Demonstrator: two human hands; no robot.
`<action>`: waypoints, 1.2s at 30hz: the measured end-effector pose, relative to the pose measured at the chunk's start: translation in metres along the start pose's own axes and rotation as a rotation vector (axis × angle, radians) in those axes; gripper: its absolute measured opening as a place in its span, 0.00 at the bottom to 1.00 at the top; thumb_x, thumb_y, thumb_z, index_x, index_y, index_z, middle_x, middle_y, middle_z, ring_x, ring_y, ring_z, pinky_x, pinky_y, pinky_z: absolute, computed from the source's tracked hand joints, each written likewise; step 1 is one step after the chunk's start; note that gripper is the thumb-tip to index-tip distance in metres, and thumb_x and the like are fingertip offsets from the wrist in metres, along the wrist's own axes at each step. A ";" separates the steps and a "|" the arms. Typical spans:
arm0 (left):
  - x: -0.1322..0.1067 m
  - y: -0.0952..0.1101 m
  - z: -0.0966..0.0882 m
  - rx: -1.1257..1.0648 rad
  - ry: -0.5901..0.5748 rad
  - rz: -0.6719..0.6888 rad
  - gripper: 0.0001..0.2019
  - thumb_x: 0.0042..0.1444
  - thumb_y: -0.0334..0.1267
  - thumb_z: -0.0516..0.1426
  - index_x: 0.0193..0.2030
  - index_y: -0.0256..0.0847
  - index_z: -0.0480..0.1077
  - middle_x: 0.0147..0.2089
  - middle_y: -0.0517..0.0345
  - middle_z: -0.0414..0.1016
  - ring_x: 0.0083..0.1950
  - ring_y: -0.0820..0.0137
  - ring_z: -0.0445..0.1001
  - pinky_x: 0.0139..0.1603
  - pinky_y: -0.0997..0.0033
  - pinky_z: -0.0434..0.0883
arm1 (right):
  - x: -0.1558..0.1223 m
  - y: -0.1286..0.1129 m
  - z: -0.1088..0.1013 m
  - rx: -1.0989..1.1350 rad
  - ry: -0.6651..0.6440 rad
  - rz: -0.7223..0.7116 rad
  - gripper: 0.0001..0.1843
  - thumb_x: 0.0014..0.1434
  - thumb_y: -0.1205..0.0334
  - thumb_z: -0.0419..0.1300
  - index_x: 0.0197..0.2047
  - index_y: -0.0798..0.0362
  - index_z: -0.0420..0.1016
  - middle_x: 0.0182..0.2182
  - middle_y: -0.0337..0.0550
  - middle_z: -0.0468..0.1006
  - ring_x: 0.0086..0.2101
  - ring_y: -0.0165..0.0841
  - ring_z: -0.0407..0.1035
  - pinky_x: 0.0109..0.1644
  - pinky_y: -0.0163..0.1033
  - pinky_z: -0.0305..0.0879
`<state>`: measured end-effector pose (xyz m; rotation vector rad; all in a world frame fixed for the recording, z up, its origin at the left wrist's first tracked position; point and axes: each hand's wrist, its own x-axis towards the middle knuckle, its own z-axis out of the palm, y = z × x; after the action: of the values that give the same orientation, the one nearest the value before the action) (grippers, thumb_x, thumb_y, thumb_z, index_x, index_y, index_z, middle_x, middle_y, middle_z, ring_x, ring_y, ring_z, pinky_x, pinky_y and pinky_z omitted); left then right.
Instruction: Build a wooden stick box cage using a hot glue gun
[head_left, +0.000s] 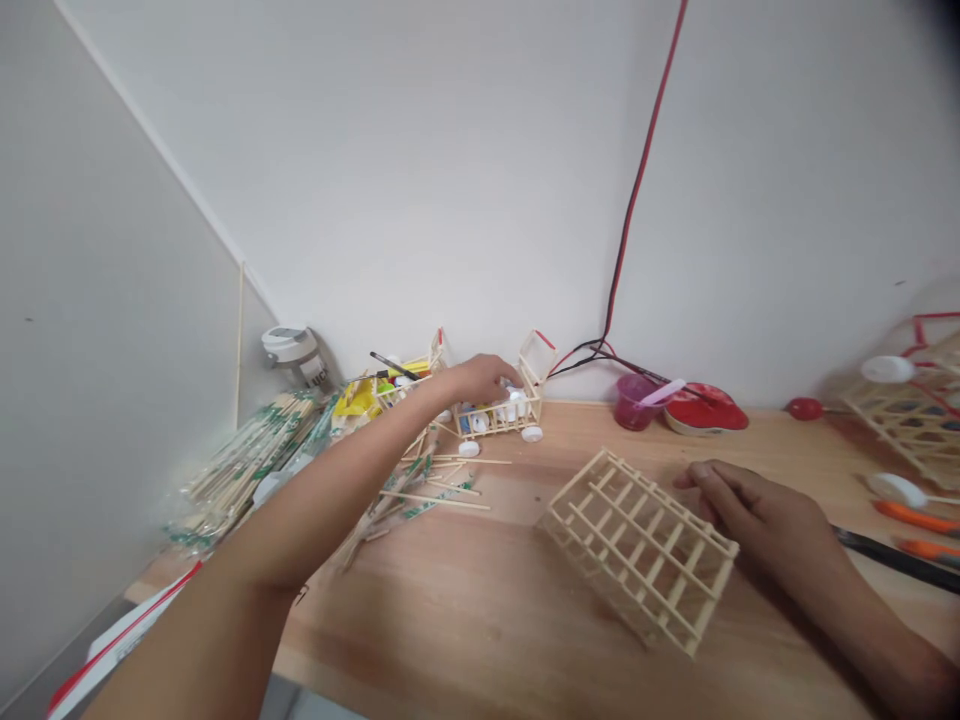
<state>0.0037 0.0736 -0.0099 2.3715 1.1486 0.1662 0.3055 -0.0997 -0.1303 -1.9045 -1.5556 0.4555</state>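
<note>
My right hand (757, 510) grips one edge of a box-shaped frame (645, 545) made of thin wooden sticks, tilted above the table. Its thumb and fingers close on the far right side of the lattice. My left hand (484, 380) reaches down over a small stick-built cart (499, 425) near the wall, its fingertips partly hidden among white bottle caps (514, 408) inside. Whether those fingers pinch anything cannot be seen. The cart has white cap wheels (532, 434) and a raised stick back (538, 355) with a red top.
Loose sticks and torn wrappers (427, 490) lie left of centre, beside bundled wrapped sticks (255, 450) and a lidded jar (296, 355). A purple cup (637, 402), a red-filled dish (705, 410) and orange-handled tools (915, 518) are at right. Cables (637, 190) run down the wall.
</note>
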 end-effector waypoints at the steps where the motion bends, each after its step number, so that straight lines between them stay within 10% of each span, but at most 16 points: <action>1: 0.004 0.001 0.000 0.061 -0.031 -0.001 0.17 0.44 0.24 0.60 0.42 0.39 0.78 0.36 0.56 0.78 0.38 0.69 0.73 0.39 0.74 0.66 | 0.000 0.000 0.000 -0.002 -0.003 0.006 0.28 0.58 0.36 0.47 0.33 0.48 0.78 0.24 0.41 0.80 0.31 0.43 0.76 0.36 0.43 0.67; 18: 0.010 -0.006 -0.010 0.310 -0.233 0.087 0.18 0.48 0.34 0.63 0.47 0.43 0.82 0.33 0.62 0.81 0.31 0.73 0.72 0.33 0.78 0.63 | 0.005 0.008 0.003 -0.054 0.003 0.022 0.28 0.57 0.35 0.47 0.34 0.46 0.79 0.36 0.41 0.86 0.39 0.46 0.78 0.40 0.45 0.70; 36: 0.029 0.014 -0.001 0.417 -0.485 0.051 0.15 0.35 0.24 0.65 0.32 0.40 0.81 0.25 0.63 0.77 0.29 0.70 0.70 0.32 0.75 0.63 | 0.003 0.001 0.002 -0.023 -0.007 -0.015 0.27 0.56 0.38 0.48 0.32 0.47 0.80 0.35 0.44 0.85 0.39 0.46 0.77 0.43 0.46 0.68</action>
<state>0.0320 0.0887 -0.0052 2.5817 0.9489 -0.6580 0.3058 -0.0961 -0.1326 -1.9095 -1.5844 0.4398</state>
